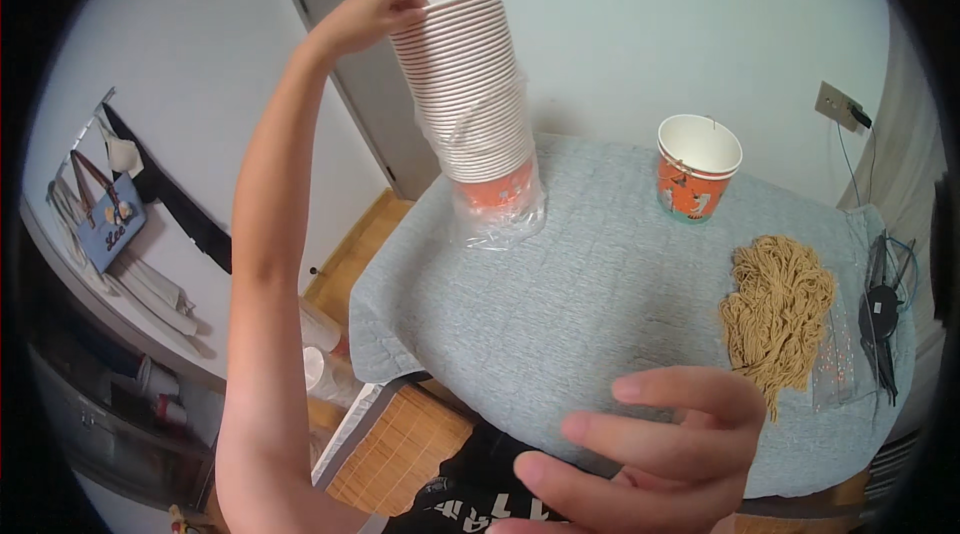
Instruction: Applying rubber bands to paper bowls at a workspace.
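A tall stack of white-rimmed paper cups stands at the table's far left edge, leaning slightly left, its lower part in a clear plastic sleeve. My left hand reaches up to its top, fingers closed on the rim of the uppermost cup. Over the table's near edge my right hand hovers empty, its fingers bent and spread. Farther back on the right, a small nest of orange paper cups with printed figures sits upright. What lies inside those cups is mostly hidden.
A grey-blue quilted cloth covers the table. To the right lie a tan yarn bundle, a clear packet with coloured specks and a black device with cables. A wall socket is behind. More cups show below, left of the table.
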`<action>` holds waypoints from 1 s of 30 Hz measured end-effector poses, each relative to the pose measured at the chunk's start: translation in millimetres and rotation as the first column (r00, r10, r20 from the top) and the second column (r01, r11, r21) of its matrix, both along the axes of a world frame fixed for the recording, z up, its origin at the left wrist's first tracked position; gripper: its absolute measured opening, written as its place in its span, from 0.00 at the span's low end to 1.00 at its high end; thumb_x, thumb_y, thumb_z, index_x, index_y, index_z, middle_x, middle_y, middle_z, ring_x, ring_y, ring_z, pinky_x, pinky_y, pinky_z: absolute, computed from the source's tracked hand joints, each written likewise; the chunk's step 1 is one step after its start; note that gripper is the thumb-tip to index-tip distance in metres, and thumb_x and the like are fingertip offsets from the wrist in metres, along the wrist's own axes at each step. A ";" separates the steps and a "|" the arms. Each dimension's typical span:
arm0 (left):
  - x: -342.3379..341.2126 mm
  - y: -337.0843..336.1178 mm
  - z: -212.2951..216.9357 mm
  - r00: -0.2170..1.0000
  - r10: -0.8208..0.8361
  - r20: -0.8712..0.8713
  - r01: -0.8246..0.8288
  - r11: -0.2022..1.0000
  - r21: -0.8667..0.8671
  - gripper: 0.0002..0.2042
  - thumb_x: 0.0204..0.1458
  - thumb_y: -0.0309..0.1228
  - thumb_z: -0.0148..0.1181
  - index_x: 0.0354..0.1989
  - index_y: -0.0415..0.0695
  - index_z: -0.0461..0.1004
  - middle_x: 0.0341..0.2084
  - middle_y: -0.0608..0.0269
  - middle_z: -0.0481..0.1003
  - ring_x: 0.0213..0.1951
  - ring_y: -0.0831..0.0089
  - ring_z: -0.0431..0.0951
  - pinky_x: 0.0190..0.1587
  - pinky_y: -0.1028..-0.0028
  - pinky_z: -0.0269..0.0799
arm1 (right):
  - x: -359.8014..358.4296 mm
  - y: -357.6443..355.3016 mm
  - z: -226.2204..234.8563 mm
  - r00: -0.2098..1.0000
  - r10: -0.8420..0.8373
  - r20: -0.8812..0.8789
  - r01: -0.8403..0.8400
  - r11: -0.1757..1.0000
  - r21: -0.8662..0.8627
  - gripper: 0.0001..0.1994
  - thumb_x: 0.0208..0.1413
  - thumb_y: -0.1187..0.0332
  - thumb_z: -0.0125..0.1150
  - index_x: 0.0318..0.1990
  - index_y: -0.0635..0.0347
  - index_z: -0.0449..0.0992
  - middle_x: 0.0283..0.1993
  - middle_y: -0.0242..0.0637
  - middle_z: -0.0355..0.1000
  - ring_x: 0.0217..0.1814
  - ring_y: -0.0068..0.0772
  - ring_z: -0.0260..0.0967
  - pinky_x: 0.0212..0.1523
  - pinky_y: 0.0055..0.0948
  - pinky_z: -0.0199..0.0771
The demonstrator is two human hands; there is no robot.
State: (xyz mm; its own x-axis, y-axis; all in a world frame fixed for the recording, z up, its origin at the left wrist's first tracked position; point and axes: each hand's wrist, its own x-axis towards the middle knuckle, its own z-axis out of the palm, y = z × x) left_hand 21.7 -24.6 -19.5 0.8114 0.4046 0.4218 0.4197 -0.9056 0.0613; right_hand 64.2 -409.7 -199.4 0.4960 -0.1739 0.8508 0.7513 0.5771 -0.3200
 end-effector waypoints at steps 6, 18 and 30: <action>0.4 7.0 7.3 0.995 -0.006 0.103 -0.006 0.994 0.111 0.12 0.62 0.35 0.61 0.43 0.38 0.77 0.34 0.64 0.80 0.38 0.74 0.77 0.48 0.69 0.73 | 64.7 -55.0 17.3 0.724 0.254 0.641 0.073 0.896 -0.438 0.11 0.50 0.50 0.72 0.41 0.31 0.86 0.40 0.13 0.81 0.40 0.20 0.75 0.45 0.30 0.79; -27.0 -116.9 42.3 0.620 -0.588 0.520 0.379 0.805 0.457 0.13 0.57 0.37 0.67 0.37 0.38 0.82 0.31 0.59 0.81 0.36 0.71 0.78 0.44 0.69 0.73 | 102.7 -24.2 -1.7 0.878 0.137 0.458 0.052 0.924 -0.378 0.15 0.49 0.58 0.72 0.43 0.52 0.81 0.45 0.33 0.77 0.51 0.40 0.74 0.54 0.41 0.75; 90.6 -81.1 -265.2 0.492 -0.196 0.848 0.793 0.504 -0.343 0.21 0.62 0.23 0.56 0.64 0.44 0.66 0.73 0.54 0.54 0.71 0.61 0.59 0.71 0.62 0.57 | 204.9 88.3 -141.2 0.728 0.534 -0.429 -0.684 0.608 -0.403 0.59 0.44 0.52 0.81 0.74 0.66 0.42 0.73 0.46 0.53 0.77 0.38 0.49 0.75 0.40 0.52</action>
State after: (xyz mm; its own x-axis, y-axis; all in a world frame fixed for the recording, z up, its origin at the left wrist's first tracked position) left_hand 112.3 -105.7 -284.8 0.5679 0.3996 0.7196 -0.5337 -0.4867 0.6915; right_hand 269.1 -321.3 -340.6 0.5187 0.6591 0.5445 0.1377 0.5642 -0.8141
